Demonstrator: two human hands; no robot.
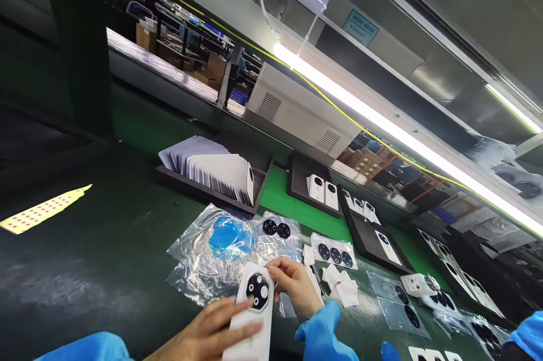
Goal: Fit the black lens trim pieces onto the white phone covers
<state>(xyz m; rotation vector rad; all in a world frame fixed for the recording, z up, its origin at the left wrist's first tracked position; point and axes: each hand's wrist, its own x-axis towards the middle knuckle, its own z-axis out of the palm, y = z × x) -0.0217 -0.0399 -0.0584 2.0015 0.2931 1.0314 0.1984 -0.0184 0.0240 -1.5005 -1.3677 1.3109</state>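
Note:
My left hand [210, 331] grips a white phone back cover [253, 316] low in the view, its black round camera ring [258, 290] facing up. My right hand [294, 284] is pinched at the cover's upper right edge, fingertips touching it beside the ring. Both wrists wear blue sleeves. Under the cover lie crinkled clear plastic bags [203, 262] with blue film pieces [227, 235] on them.
A dark tray [263, 177] holds a fanned row of white covers. More trays with covers [322, 191] run to the right. Black camera rings [335, 254] lie on clear sheets. A yellow sticker sheet [40, 211] lies at left. Another person's blue sleeve [528, 335] shows at right.

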